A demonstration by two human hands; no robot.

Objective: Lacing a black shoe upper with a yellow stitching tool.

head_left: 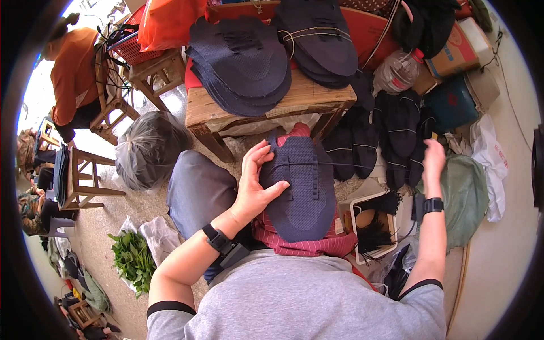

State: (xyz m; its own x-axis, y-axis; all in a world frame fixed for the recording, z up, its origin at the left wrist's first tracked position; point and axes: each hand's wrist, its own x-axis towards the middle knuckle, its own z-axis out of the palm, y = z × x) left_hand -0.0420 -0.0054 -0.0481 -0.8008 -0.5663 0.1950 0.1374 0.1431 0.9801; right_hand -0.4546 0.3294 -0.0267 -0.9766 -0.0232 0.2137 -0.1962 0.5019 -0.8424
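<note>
A dark navy, textured shoe upper [300, 192] with two rows of small slits lies over my lap on a dark red striped cloth [289, 245]. My left hand [258, 181] grips its left edge, thumb on top and fingers round the upper side. A dark thread [362, 164] runs from the slits out to the right. My right hand [434, 161] is raised well off to that side, fingers closed on the thread. A small yellowish bit shows by its fingertips, too small to name.
Ahead, a wooden stool [272, 105] bears stacks of similar dark pieces [241, 62]. Tied dark bundles [402, 127] hang or lie at the right. A white basket [374, 249] of dark strands stands near my right thigh. Leafy greens [133, 258] and a filled bag [152, 148] sit left; other people are beyond.
</note>
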